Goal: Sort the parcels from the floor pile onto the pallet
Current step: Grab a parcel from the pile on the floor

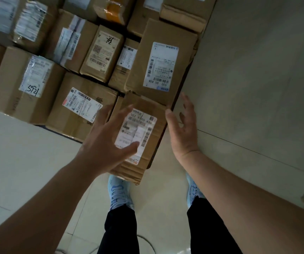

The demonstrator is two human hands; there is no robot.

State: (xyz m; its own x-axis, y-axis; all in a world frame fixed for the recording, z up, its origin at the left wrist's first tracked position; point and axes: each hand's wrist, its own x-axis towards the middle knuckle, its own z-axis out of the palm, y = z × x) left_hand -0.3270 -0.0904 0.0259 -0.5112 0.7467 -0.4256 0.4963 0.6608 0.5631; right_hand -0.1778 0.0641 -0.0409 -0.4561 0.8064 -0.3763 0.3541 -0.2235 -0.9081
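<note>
Reached with left hand [109, 136] and right hand [183, 129] spread wide, holding nothing, either side of a labelled cardboard parcel [143, 107]. Hovered at the corner of the packed parcels [74, 57].

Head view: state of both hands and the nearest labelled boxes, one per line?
Left hand: open, fingers spread over the nearest box.
Right hand: open, beside that box, gripping nothing.
Nearest box: closed, label up, overhanging the stack edge.
Tall box: closed, label up.

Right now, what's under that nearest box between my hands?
The nearest box sits at the pallet corner; a dark pallet edge shows alongside. Its near end overhangs the shoe. Directly beneath is covered.
</note>
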